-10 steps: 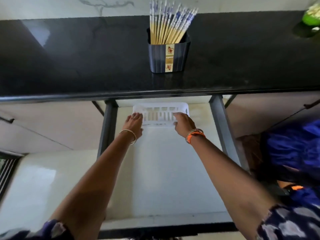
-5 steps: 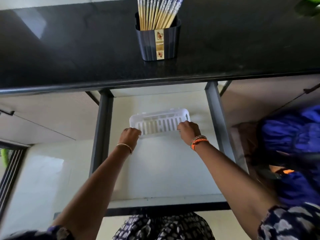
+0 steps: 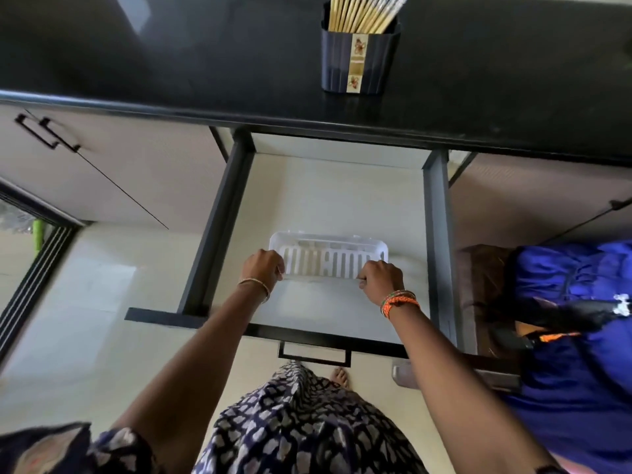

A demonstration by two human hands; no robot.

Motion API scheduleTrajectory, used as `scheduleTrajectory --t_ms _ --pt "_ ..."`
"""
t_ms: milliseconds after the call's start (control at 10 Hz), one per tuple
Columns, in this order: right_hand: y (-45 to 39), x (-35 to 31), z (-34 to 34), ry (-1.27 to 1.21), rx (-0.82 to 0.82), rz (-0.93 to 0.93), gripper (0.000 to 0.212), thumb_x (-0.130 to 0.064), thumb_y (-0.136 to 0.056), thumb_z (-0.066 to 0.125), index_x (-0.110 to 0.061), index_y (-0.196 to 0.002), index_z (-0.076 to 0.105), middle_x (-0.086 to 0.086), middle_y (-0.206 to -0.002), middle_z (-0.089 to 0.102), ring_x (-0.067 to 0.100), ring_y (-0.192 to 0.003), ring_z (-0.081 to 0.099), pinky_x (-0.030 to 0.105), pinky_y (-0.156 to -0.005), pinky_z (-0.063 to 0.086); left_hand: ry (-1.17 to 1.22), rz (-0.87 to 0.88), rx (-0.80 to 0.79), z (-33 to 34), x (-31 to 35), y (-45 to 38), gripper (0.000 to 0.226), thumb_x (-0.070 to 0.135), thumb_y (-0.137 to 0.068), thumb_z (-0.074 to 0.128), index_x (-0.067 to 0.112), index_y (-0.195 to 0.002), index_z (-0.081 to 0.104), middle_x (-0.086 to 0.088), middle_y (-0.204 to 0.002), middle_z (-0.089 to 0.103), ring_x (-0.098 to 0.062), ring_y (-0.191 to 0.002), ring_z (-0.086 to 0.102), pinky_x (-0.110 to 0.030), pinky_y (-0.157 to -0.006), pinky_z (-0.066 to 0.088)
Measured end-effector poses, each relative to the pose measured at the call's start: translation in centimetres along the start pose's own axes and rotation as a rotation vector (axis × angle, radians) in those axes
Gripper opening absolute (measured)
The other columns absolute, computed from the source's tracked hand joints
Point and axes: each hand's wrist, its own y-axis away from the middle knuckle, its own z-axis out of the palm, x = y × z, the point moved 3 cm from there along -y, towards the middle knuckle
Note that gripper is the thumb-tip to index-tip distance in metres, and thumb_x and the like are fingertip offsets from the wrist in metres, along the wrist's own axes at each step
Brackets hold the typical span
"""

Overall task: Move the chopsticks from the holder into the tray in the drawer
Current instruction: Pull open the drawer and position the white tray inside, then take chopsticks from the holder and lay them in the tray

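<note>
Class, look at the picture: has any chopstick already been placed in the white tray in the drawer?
No. The white tray in the drawer shows only its bare slotted bottom, while the chopsticks all stand in the dark holder on the counter.

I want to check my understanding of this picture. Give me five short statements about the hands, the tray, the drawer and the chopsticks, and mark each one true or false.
1. Both hands, the left hand and the right hand, grip the white slotted plastic tray. True.
2. The tray sits on the black countertop. False: it is inside the open pale drawer.
3. The wooden chopsticks stand in the dark ribbed holder. True.
4. Several chopsticks already lie in the tray. False: the tray holds none.
5. The drawer is closed. False: it is pulled out, its black handle near the person.
</note>
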Motion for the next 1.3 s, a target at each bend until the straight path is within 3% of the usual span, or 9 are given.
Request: scheduleTrajectory --t_ms 200,400,600,800,900,1000,1100,1200,1300 --pt "1.1 -0.7 0.3 0.025 -0.036 0.029 0.018 -0.012 -0.086 0.06 -0.012 -0.1 0.072 0.009 -0.107 0.072 0.031 -0.107 0.065 0.034 -0.084 0.051 0.042 0.026 0.002 0.5 -0.7 1.2 0.016 0.001 -0.08 0.059 0.012 -0.086 0.071 -0.009 -0.089 0.073 -0.026 -0.082 0.067 -0.032 -0.076 0.053" --pt "0.6 -1.0 -3.2 -0.196 -0.247 0.045 0.054 -0.027 -0.086 0.065 -0.013 -0.137 0.052 0.009 -0.136 0.056 0.024 -0.128 0.052 0.033 -0.105 0.044 -0.217 0.387 -0.101 -1.8 0.2 0.1 0.06 0.032 -0.078 0.065 0.023 -0.133 0.041 -0.005 -0.131 0.046 -0.025 -0.117 0.044 -0.037 -0.095 0.041" --pt "-3.2 -2.4 -18.5 -0.358 0.075 -0.068 0.03 -0.018 -0.088 0.062 -0.008 -0.115 0.069 0.008 -0.116 0.07 0.018 -0.112 0.064 0.011 -0.082 0.039 0.016 0.536 0.216 -15.1 6.3 -6.9 0.053 0.03 -0.083 0.058 0.019 -0.132 0.04 -0.008 -0.132 0.044 -0.026 -0.119 0.04 -0.039 -0.099 0.041" --pt "-9.3 -2.8 -33.7 -0.705 0.613 -0.004 0.018 -0.002 -0.085 0.058 0.003 -0.091 0.074 0.017 -0.089 0.074 0.017 -0.071 0.069 0.033 -0.081 0.059 0.16 0.513 0.455 -27.9 12.5 -14.3 0.043 0.021 -0.087 0.052 0.015 -0.129 0.042 -0.01 -0.134 0.045 -0.028 -0.126 0.035 -0.043 -0.101 0.039" --pt "-14.2 -0.9 -37.0 -0.97 0.724 0.142 0.02 0.006 -0.085 0.052 0.013 -0.091 0.07 0.028 -0.091 0.072 0.015 -0.061 0.063 0.036 -0.073 0.06 0.182 0.487 0.467 -29.8 13.7 -17.8 0.044 0.021 -0.088 0.052 0.014 -0.13 0.041 -0.01 -0.136 0.043 -0.029 -0.128 0.032 -0.044 -0.102 0.038" --pt "-19.7 0.6 -38.6 -1.045 0.73 0.214 0.02 0.002 -0.085 0.058 0.012 -0.097 0.07 0.025 -0.092 0.071 0.025 -0.079 0.069 0.042 -0.085 0.058 0.169 0.47 0.461 -30.0 14.1 -21.4 0.046 0.023 -0.087 0.054 0.015 -0.13 0.04 -0.01 -0.136 0.042 -0.028 -0.13 0.031 -0.044 -0.103 0.038" --pt "-24.6 0.8 -38.5 -0.832 0.594 0.282 0.032 -0.018 -0.094 0.05 0.004 -0.111 0.066 0.02 -0.112 0.067 0.034 -0.108 0.063 0.036 -0.093 0.05 0.165 0.453 0.456 -29.3 14.1 -24.6 0.047 0.024 -0.086 0.056 0.016 -0.13 0.04 -0.009 -0.136 0.041 -0.029 -0.129 0.03 -0.046 -0.102 0.039" --pt "-27.9 0.7 -38.1 -0.76 0.576 0.257 0.037 -0.026 -0.096 0.042 -0.004 -0.117 0.064 0.014 -0.122 0.063 0.03 -0.115 0.057 0.034 -0.093 0.045 0.132 0.47 0.414 -28.2 14.0 -26.6 0.052 0.026 -0.084 0.059 0.017 -0.131 0.039 -0.008 -0.138 0.039 -0.028 -0.13 0.029 -0.045 -0.1 0.04" --pt "-28.6 0.8 -37.9 -1.043 0.636 0.317 0.036 -0.023 -0.091 0.06 0.006 -0.111 0.064 0.02 -0.112 0.068 0.032 -0.105 0.065 0.037 -0.091 0.052 0.087 0.506 0.398 -27.0 13.7 -27.6 0.058 0.026 -0.08 0.061 0.017 -0.132 0.038 -0.005 -0.139 0.036 -0.025 -0.127 0.033 -0.038 -0.095 0.044"
